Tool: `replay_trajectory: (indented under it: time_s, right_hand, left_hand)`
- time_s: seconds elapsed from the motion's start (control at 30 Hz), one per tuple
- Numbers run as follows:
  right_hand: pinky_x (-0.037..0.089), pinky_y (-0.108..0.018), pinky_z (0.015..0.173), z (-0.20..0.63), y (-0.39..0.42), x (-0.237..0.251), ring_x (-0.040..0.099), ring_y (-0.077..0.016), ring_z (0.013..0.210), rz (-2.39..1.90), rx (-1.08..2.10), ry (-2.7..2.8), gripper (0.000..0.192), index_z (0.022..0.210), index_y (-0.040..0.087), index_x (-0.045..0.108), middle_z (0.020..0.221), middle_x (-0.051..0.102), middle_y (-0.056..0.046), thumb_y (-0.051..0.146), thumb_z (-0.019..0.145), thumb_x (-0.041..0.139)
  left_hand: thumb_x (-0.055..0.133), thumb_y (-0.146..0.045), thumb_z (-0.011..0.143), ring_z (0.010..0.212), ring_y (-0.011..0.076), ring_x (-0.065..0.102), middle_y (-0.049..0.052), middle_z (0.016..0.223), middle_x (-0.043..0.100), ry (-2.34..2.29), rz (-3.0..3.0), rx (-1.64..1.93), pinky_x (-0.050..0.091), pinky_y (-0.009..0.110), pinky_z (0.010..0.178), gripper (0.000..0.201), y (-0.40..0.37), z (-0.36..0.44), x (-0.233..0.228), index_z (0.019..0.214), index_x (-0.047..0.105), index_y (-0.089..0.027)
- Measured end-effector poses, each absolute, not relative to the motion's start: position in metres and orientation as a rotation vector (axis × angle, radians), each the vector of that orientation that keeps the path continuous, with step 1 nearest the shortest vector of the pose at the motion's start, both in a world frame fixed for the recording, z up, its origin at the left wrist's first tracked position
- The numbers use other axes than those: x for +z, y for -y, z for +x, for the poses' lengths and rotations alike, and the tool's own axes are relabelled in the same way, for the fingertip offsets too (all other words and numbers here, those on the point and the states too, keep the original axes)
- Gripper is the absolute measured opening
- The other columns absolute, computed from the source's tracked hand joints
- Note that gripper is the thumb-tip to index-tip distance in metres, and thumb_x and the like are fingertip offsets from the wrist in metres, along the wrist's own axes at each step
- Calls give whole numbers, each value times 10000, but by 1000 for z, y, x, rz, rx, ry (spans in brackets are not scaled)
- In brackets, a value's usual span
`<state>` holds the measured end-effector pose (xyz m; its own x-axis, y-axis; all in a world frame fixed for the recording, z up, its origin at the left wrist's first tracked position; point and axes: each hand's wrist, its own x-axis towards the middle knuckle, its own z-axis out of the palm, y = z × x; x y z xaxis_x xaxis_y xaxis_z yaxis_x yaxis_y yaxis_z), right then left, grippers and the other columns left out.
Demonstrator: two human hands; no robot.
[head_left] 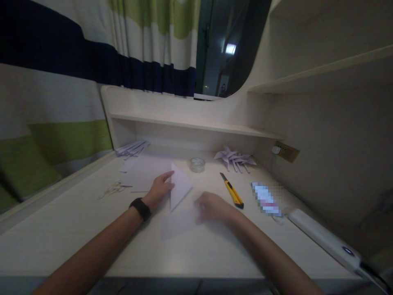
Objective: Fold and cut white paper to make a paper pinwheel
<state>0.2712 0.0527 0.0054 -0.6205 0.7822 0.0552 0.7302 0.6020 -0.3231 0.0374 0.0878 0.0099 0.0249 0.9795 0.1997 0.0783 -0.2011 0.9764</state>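
Both hands are down on the paper (181, 192), mid-fold by the look of it. The left hand (159, 190) lies flat, fingers stretched out, pinning the edge of a raised triangular flap; it grips nothing, just presses. The right hand (213, 208) is loosely curled on the sheet's near right part (blurred, so whether it pinches the paper I cannot tell). The paper sits between the two hands, flat on the desk (76, 229), with the flap tilting up off it.

My read: a diagonal fold is being set, and the next move calls for lining the flap's edge up true and running a firm crease along it while the left hand keeps the sheet from sliding.

Room? Plenty toward the body and left of the left hand. Just right of the right hand lies a knife (232, 191), and beyond the hands a tape roll (197, 164) and pinwheels (235, 157).
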Motion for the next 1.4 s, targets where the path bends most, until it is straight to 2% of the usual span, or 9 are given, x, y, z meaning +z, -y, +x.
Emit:
replay_trajectory:
  time_s: [0.17, 0.27, 0.4, 0.47, 0.57, 0.73, 0.97, 1.17, 1.4]
  right_hand:
    - [352, -235, 662, 282, -57, -2, 514, -168, 770, -1242, 467, 2614, 546, 918, 200, 682, 834, 587, -16, 475, 472, 837]
    - [363, -227, 658, 286, -57, -4, 513, -159, 771, -1209, 517, 2598, 533, 877, 184, 676, 849, 580, -15, 453, 452, 851]
    - [373, -222, 639, 288, -52, -1, 524, -149, 752, -1222, 607, 2562, 580, 969, 185, 651, 880, 594, -14, 414, 475, 851]
    - [380, -227, 651, 288, -50, 1, 536, -152, 755, -1207, 637, 2565, 599, 1031, 198, 637, 884, 606, -11, 398, 505, 843]
    - [383, -236, 662, 288, -48, 2, 539, -163, 757, -1159, 609, 2599, 550, 1013, 201, 654, 854, 610, -12, 386, 528, 836]
    - [389, -243, 684, 290, -50, -1, 533, -176, 786, -1094, 587, 2606, 417, 869, 181, 683, 851, 598, -24, 356, 525, 841]
    - [372, -224, 639, 292, -49, 2, 526, -158, 760, -1127, 645, 2573, 452, 875, 177, 635, 847, 595, -4, 315, 503, 851]
    - [381, -222, 632, 292, -48, 5, 526, -143, 729, -1183, 738, 2537, 553, 957, 185, 624, 846, 600, 5, 298, 469, 860]
    - [405, -231, 656, 296, -50, 5, 537, -155, 770, -1130, 873, 2424, 484, 870, 174, 632, 870, 590, 5, 256, 448, 855]
  left_hand:
    - [565, -159, 672, 987, 264, 619, 167, 1158, 625, -1108, 1546, 1113, 469, 402, 877, 587, -83, 41, 9, 1246, 521, -44]
    - [588, -188, 655, 1041, 277, 591, 141, 1149, 638, -1160, 1716, 1072, 428, 419, 929, 491, -89, 41, 4, 1133, 619, -81]
    - [552, -188, 670, 937, 255, 636, 130, 1082, 671, -1118, 1872, 932, 477, 411, 852, 389, -106, 44, -9, 1034, 659, -103]
    - [542, -155, 658, 975, 248, 622, 123, 1098, 666, -1138, 2026, 918, 454, 403, 894, 359, -116, 49, -15, 989, 678, -120]
    - [538, -117, 652, 1045, 239, 590, 107, 1120, 659, -1180, 2258, 875, 406, 390, 961, 339, -127, 57, -18, 950, 695, -153]
    - [564, -188, 736, 1118, 241, 547, 111, 1212, 606, -1212, 2458, 848, 378, 391, 995, 272, -119, 65, -12, 979, 685, -172]
    - [400, -290, 915, 1178, 240, 493, 106, 1210, 600, -1132, 2737, 655, 340, 406, 1018, 315, -80, 67, -11, 1081, 644, -181]
    - [308, -319, 954, 1299, 232, 365, 115, 1372, 462, -1100, 2728, 615, 236, 461, 1078, 397, -80, 72, -28, 1260, 519, -179]
    - [325, -346, 942, 1268, 225, 407, 125, 1323, 513, -1064, 2591, 820, 256, 435, 1076, 400, -83, 73, -18, 1196, 565, -152]
